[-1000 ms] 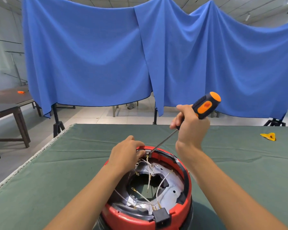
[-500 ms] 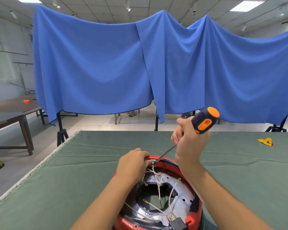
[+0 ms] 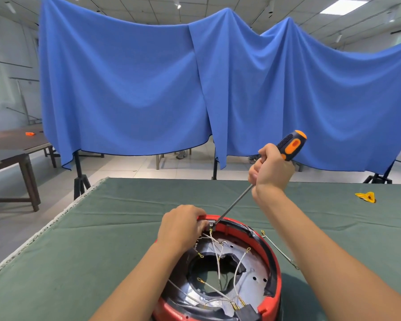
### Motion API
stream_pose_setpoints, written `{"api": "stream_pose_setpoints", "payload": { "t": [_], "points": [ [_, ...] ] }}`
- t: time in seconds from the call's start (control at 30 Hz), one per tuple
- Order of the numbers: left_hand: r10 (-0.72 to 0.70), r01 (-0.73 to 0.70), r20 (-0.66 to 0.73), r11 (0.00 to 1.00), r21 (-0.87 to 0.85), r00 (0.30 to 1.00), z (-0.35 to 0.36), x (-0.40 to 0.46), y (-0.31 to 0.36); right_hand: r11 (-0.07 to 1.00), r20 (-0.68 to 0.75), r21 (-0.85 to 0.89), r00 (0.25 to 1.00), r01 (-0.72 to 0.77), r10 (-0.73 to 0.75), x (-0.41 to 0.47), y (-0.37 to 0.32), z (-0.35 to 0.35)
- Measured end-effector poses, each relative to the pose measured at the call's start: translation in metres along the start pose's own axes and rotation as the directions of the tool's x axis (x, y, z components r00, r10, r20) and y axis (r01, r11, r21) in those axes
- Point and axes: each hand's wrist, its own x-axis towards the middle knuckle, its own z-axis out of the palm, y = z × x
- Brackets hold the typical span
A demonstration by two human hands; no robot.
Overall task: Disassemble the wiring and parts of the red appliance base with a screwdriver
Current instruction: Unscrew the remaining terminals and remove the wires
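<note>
Appliance base (image 3: 272, 258): red round shell lying open side up on the green-covered bench (image 3: 102, 228), at the near edge and partly cut off by the bottom of the view
Inside the base: silver metal plate with a dark central opening; thin white wires (image 3: 218, 253) with brass ring ends cross over it; a black plug block (image 3: 249, 312) sits at the near rim
Left hand (image 3: 181, 225): grip closed over the far left rim of the base, fingers curled onto the edge just beside the screwdriver tip
Right hand (image 3: 270, 170): raised above the bench, fist wrapped around the handle of the screwdriver (image 3: 259, 179)
Screwdriver: black and orange handle points up and right; the metal shaft slants down and left, its tip on a small metal fitting at the far rim of the base
Loose wire (image 3: 279, 249): lies on the bench just right of the base, with a metal end at each tip
Yellow object (image 3: 366, 196): small, far right on the bench, well apart from the base
Background: blue cloth (image 3: 148, 89) hung on stands behind the bench; a brown table (image 3: 12, 147) at left
</note>
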Motion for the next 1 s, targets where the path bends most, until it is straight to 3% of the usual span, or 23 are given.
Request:
{"api": "stream_pose_setpoints", "payload": {
  "t": [0.33, 0.57, 0.83, 1.0],
  "points": [
    [0.003, -0.003, 0.003, 1.0, -0.029, 1.0, 0.002, 0.001, -0.002, 0.987, -0.067, -0.123, 0.993, -0.108, 0.1, 0.013, -0.001, 0.009],
    [-0.017, 0.017, 0.02, 0.999, -0.043, 1.0, 0.002, 0.001, -0.002, 0.997, -0.007, 0.061, 0.999, 0.051, -0.051, -0.011, 0.0, -0.011],
    [-0.032, 0.033, 0.021, 0.998, -0.046, 0.999, 0.002, 0.0, -0.002, 0.985, 0.088, 0.07, 0.982, 0.16, -0.166, -0.031, 0.001, -0.019],
    [-0.038, 0.039, 0.029, 0.998, -0.044, 0.999, 0.003, 0.001, -0.002, 0.99, 0.109, 0.034, 0.984, 0.135, -0.138, -0.029, -0.003, -0.015]
  ]
}}
